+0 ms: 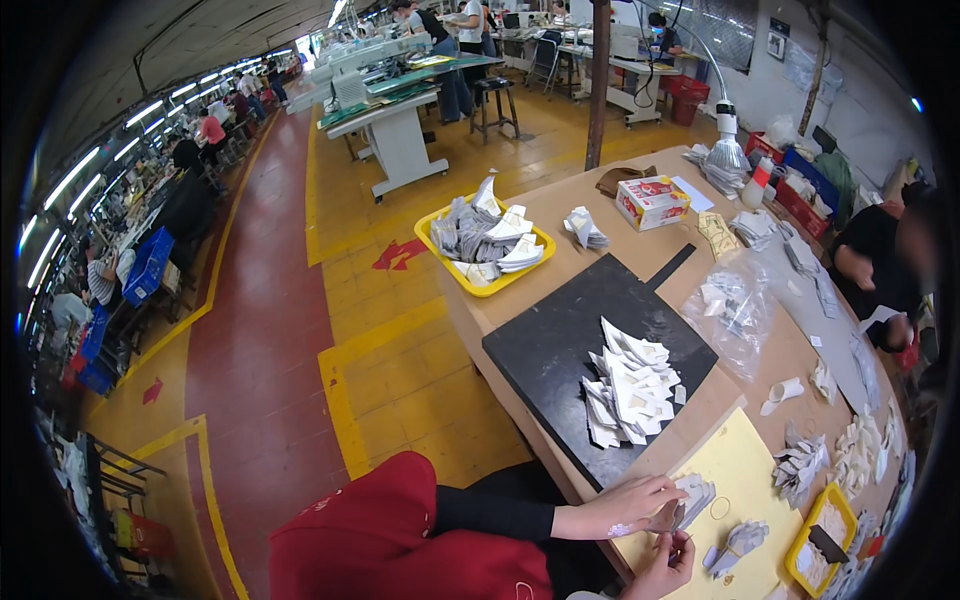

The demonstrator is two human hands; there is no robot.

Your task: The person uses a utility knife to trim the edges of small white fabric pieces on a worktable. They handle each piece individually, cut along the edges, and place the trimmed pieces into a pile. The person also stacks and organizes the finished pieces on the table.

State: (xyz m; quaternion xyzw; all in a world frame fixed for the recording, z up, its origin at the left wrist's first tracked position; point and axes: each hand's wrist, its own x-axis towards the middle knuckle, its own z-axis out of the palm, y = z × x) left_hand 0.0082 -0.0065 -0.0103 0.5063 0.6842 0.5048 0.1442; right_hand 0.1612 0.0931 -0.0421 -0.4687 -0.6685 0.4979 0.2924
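Red cloth (400, 540) of the wearer's top fills the nearest part of the view, a black sleeve (490, 513) running from it to the near edge of the table (550, 280). Just over that edge the left hand (630, 507) has its fingers closed on a bundle of grey pieces (695, 497) — the right hand (660, 572) sits close beside it, fingers curled and fingertips narrow, though I cannot tell whether they grip anything. Beneath lies a yellow sheet (735, 460), bearing a second grey bundle (740, 540). Off the sheet's right edge, a small yellow basket (793, 553) holds pale pieces. Left of the sheet lies a black board (550, 340), with a heap of white pieces (640, 390) toward the edge facing the sheet. Past the board is a crumpled clear bag (735, 315), and at the table's opposite edge is a co-worker (885, 260) in black. At the far left corner stands a larger yellow basket (518, 279) piled with grey and white pieces — a red-and-white box (650, 200) and a silver lamp (728, 165) are toward the far edge. Farther off, a white machine table (395, 150) stands on the yellow floor (400, 380)
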